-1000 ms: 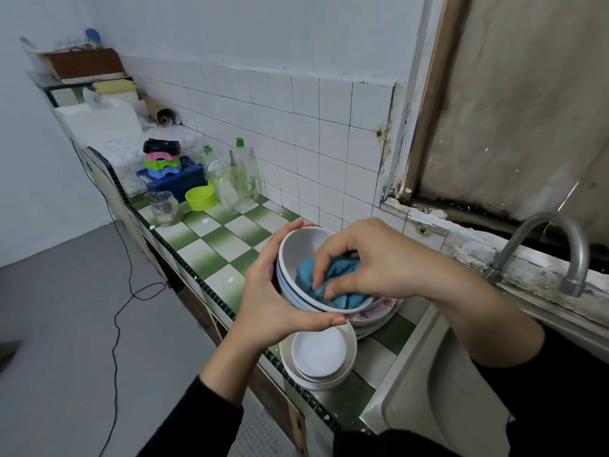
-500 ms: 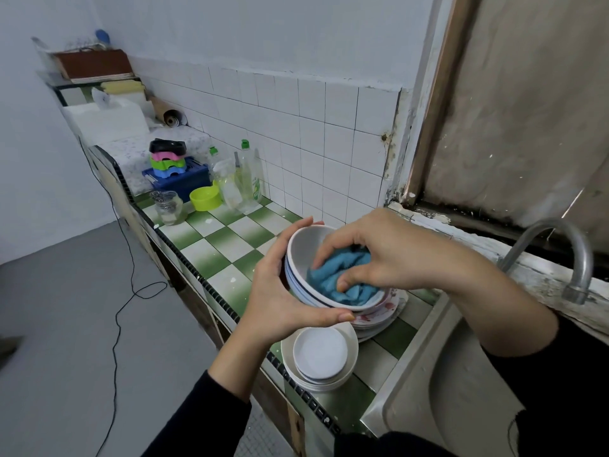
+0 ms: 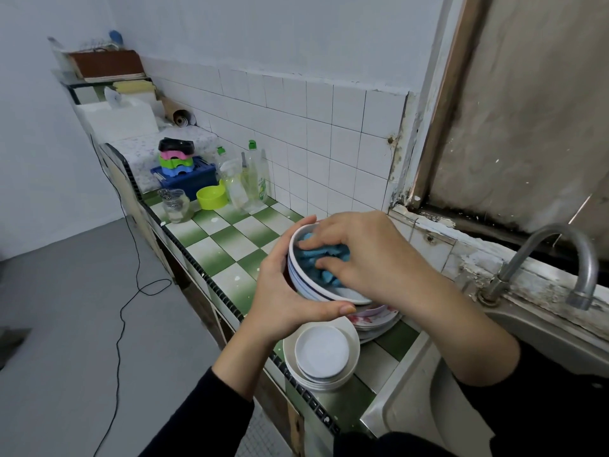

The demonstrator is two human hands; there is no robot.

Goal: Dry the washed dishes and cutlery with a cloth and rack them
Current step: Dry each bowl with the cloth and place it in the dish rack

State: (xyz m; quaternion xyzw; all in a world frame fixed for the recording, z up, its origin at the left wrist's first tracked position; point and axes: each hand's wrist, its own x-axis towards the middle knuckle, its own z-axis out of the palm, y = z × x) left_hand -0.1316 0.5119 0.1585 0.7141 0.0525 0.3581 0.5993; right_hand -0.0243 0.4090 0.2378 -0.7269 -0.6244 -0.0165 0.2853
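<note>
Tiled counter (image 3: 224, 249), green and white check, running along the white-tiled wall. Steel sink (image 3: 428, 417) at its right end, with a curved metal tap (image 3: 590, 268) over it. Blue crate (image 3: 189, 176) at the far end of the counter, holding coloured plastic pieces; clear bottles (image 3: 253, 179), a yellow-green scoop (image 3: 212, 196) and a glass jar (image 3: 176, 206) near it. Stack of plates (image 3: 375, 321) beside the sink, partly hidden by the hands. Stack of white bowls (image 3: 321, 352), upturned, at the counter's near edge, just beside the plates. White bowl with blue stripes (image 3: 304, 282), held tilted above both stacks. Left hand (image 3: 283, 301) grasps this bowl from outside, thumb along the lower rim. Right hand (image 3: 365, 255), fingers curled round a blue cloth (image 3: 309, 258), presses it inside the bowl.
</note>
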